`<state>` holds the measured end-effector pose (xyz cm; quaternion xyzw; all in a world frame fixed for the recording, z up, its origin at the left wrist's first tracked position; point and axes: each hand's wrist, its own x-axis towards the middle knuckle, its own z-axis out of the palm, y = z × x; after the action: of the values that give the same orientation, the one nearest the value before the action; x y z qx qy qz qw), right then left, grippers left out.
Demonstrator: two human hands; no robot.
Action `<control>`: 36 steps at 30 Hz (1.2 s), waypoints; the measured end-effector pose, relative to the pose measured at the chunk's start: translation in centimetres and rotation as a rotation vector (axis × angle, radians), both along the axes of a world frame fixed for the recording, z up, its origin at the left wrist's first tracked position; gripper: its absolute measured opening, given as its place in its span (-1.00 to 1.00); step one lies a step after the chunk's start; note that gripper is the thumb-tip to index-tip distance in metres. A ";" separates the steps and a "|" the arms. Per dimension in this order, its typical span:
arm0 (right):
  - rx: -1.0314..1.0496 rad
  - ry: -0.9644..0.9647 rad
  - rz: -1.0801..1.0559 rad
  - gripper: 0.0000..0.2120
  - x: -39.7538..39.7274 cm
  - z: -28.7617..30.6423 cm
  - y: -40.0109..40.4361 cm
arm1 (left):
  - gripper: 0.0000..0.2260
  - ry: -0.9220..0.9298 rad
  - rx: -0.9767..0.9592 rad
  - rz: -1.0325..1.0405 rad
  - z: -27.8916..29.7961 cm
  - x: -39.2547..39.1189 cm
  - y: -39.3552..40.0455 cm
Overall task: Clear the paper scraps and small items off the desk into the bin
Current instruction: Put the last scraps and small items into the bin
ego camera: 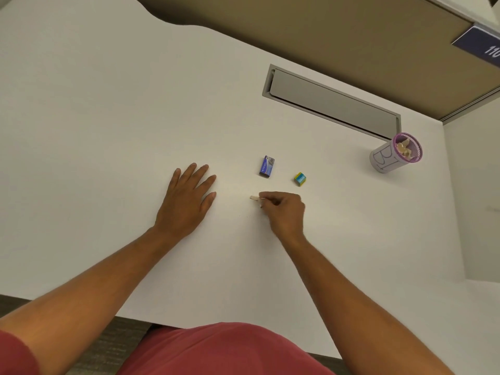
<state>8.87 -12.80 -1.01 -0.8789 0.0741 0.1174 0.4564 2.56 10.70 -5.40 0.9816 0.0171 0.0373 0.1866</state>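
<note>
My right hand [282,212] pinches a small pale paper scrap [254,197] between thumb and fingertips, low over the white desk [108,131]. My left hand [189,196] lies flat on the desk, palm down, fingers spread, holding nothing. Just beyond my right hand lie a small blue box [267,166] and a little yellow and teal cube [300,179]. The bin [389,158], a small paper-wrapped cup with a purple mesh rim, stands at the far right with crumpled scraps inside.
A grey cable flap [332,100] is set into the desk behind the items. A tan partition [324,31] runs along the back. The desk's right edge lies just past the bin, and its near edge is at my red shirt.
</note>
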 end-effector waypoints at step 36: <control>1.036 0.240 -0.459 -0.80 7.5 6.8 -24.5 | -0.87 -0.118 -0.478 0.239 8.2 7.5 -22.6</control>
<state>16.37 -37.33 5.78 -0.4827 0.2471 0.1353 0.8293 10.09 -11.89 2.83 0.8969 0.1302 0.1112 0.4077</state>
